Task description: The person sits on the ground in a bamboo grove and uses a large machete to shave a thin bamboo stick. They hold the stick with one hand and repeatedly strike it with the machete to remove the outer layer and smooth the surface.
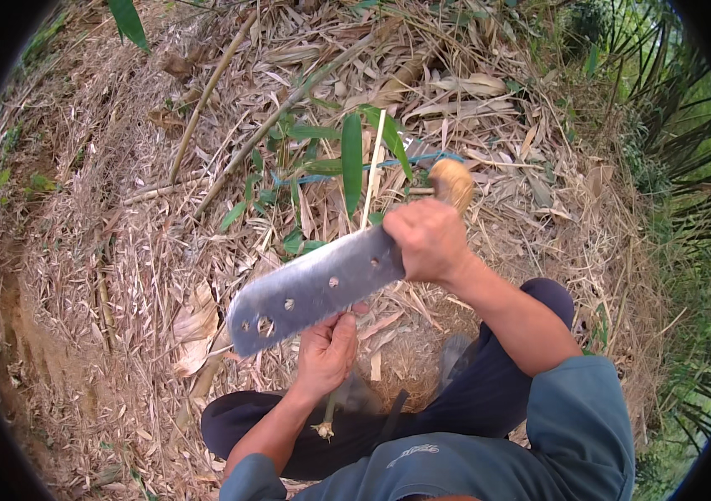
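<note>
Seen in the head view: one broad knife [351, 265], one slender stick [375, 163], two bare hands. Grasps the knife's handle [453, 184] with right hand [431, 242], fingers clenched close to the blade. Grasps the stick with left hand [329, 351], fingers folded round it just below the blade, partly hidden from view. Counted along the blade: five holes [289, 304]. Made of grey metal, flat, broad and blunt-ended; finished with a yellowish wooden handle, rounded at the end. Pale and smooth along the stick's upper length; rough and knotty at its lower end.

Held in front of the body, with the blade crossing over the stick. Pointing away from the body and slightly rightward: the stick's upper end; back over the dark trousers [489, 392]: its lower end. Slanting along its long axis from handle at upper right to tip at lower left: the knife. Beyond, two long, thin branches [289, 104], several glossy green leaves [352, 163] and brittle, papery leaf litter [80, 275].
</note>
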`<state>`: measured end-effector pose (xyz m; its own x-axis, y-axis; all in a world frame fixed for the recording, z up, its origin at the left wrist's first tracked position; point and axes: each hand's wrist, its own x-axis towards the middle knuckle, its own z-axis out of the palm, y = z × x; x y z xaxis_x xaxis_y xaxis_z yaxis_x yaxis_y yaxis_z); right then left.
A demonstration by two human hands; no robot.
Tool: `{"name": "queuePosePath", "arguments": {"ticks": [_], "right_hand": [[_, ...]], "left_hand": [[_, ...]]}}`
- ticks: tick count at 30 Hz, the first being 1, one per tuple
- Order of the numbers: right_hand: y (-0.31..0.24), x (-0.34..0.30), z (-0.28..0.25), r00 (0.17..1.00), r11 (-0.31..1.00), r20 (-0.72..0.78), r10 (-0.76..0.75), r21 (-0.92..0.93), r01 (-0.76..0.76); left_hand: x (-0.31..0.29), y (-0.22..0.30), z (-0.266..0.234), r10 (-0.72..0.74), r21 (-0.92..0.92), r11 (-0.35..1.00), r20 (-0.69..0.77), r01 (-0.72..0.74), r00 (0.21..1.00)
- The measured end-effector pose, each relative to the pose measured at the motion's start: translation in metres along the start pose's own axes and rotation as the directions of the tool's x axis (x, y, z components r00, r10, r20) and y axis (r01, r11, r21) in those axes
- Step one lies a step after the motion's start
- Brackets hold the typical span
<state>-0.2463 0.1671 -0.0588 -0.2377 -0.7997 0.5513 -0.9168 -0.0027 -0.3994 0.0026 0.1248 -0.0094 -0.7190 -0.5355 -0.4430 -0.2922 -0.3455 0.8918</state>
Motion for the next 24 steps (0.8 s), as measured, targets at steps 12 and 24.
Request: {"name": "queuePosePath", "arguments": {"ticks": [12,24], "right_hand": [[0.013,0.006,-0.008,0.991,0.993,0.061,0.119,0.005,-0.119],[0.048,0.028,-0.029,0.538,-0.14,0.322,0.779,0.926,-0.351]], "left_hand": [[-0.014,-0.001,-0.005,0.091,0.222,0.971,-0.011,-0.087,0.996],[-0.019,0.005,-0.001,0.044,0.447,0.892,0.045,-0.059,0.998]]}}
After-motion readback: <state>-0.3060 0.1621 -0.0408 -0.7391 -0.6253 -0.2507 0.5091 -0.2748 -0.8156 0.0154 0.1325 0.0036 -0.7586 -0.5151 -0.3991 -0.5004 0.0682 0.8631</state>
